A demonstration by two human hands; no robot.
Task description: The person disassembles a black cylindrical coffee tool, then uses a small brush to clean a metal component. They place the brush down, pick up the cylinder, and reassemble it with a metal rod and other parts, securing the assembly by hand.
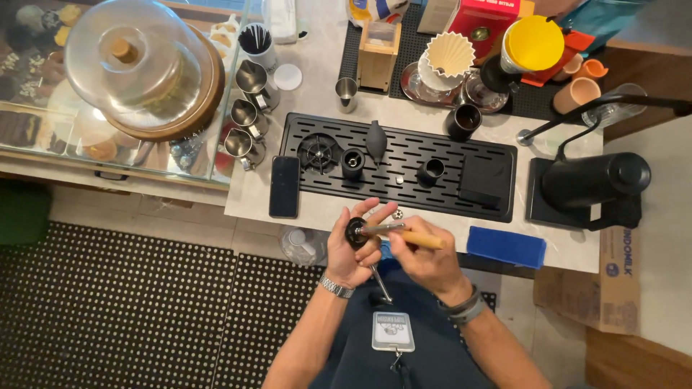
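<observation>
Evidently the work is in mid-course: the left hand (351,252) is curled around a small round black metal grinder part with a steel shaft and crank hanging below it (357,233), held in the air just off the front edge of the pale marble counter (252,194). The right hand (425,261) pinches a wooden-handled brush with a metal ferrule (404,234), its tip laid against the top of that part. Other pieces lie apart on the long black slotted drip tray (490,209) — a black spoked disc (319,152), a short black cylinder (352,163), a dark rubber air blower (376,141), another black ring-shaped cup (432,171) and a black rectangular block (483,180). So, by my judgement, the stripping down is done, the brushing is under way, and reassembly is left. Room is fair: the tray's front strip is bare, a black phone (285,186) lies just left of it, a folded blue cloth (506,246) near the right front edge, and a black gooseneck kettle (595,180) stands well to the right.
</observation>
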